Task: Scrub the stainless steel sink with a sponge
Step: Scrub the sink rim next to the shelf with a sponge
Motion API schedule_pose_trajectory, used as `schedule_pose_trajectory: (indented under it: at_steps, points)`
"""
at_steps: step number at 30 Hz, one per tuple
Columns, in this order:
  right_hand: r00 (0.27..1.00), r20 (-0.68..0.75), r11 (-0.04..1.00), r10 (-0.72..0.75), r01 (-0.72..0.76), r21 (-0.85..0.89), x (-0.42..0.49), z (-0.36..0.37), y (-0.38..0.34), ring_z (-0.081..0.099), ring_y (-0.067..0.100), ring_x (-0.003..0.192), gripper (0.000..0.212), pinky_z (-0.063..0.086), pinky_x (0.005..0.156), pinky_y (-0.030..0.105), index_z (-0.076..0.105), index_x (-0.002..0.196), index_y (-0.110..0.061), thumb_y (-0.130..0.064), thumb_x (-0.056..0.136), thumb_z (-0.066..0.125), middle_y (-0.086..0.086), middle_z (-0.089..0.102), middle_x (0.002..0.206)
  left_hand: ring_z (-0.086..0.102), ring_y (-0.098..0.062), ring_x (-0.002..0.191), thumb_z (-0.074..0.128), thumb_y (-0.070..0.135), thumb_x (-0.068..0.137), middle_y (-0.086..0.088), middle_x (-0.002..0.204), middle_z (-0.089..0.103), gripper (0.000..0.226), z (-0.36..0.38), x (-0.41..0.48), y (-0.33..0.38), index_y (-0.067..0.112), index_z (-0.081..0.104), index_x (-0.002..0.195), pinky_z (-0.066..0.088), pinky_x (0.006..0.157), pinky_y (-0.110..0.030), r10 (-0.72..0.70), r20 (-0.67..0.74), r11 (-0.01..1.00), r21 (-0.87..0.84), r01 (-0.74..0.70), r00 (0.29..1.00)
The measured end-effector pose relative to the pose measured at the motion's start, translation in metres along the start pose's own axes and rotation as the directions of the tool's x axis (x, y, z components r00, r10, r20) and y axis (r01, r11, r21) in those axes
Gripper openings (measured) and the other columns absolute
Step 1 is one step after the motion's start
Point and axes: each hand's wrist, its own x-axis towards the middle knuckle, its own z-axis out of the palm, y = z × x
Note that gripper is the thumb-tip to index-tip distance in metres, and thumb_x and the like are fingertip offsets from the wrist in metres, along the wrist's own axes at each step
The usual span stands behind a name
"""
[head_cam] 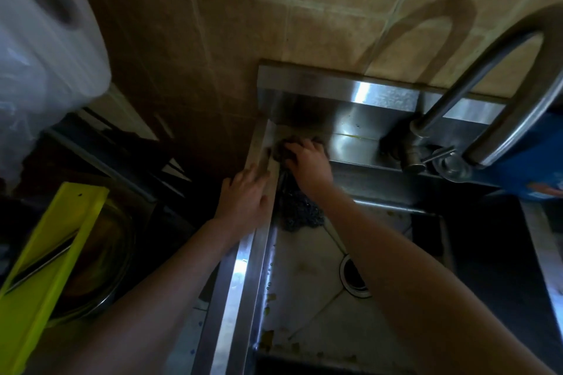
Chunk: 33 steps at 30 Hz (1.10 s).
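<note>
Faucet (493, 94) arching over sink (307, 277)

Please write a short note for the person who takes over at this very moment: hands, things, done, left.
Left hand: open, resting flat on the left rim of the sink.
Right hand: fingers curled on the dark sponge, pressing it into the back left corner of the ledge.
Done: cannot tell; work is at this corner now.
Left: basin floor around the drain, with yellowish spots along its left and front edges.
</note>
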Motion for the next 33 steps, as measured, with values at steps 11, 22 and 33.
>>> schedule_pose_trajectory:
  at_steps: [11,22,33]
  points:
    - [0.998,-0.064,1.000,0.004,-0.003,0.022,-0.016,-0.022,0.054,0.044,0.037,0.119,0.037,0.035,0.107,0.039,0.057,0.129,-0.020,-0.023,0.092,0.053,0.011,0.053,0.132,0.032,-0.026,0.135,0.048,0.022,0.086,-0.010,0.150,0.033,0.053,0.002,0.001,0.000,0.015,0.041,0.138,0.031,0.103,-0.038,0.024,-0.028,1.000,0.003,-0.024,0.999]
    - [0.960,-0.157,0.970,0.233,-0.218,0.108,-0.036,-0.043,0.102,0.049,0.034,0.119,0.041,0.041,0.103,0.042,0.059,0.126,-0.016,-0.014,0.086,0.062,0.012,0.056,0.129,0.022,-0.022,0.140,0.044,0.021,0.090,-0.005,0.154,0.022,0.053,0.004,-0.008,-0.006,0.020,0.032,0.142,0.023,0.108,-0.044,0.015,-0.017,0.998,-0.063,-0.016,1.000]
    - [0.997,0.021,0.997,0.074,-0.075,0.029,0.004,-0.025,0.017,0.055,0.038,0.111,0.043,0.042,0.099,0.040,0.059,0.126,-0.013,-0.019,0.083,0.063,0.018,0.060,0.124,0.026,-0.025,0.139,0.032,0.033,0.098,-0.008,0.153,0.026,0.046,0.008,-0.057,-0.037,0.023,0.032,0.143,0.030,0.109,-0.044,-0.007,-0.041,1.000,-0.026,0.006,0.999]
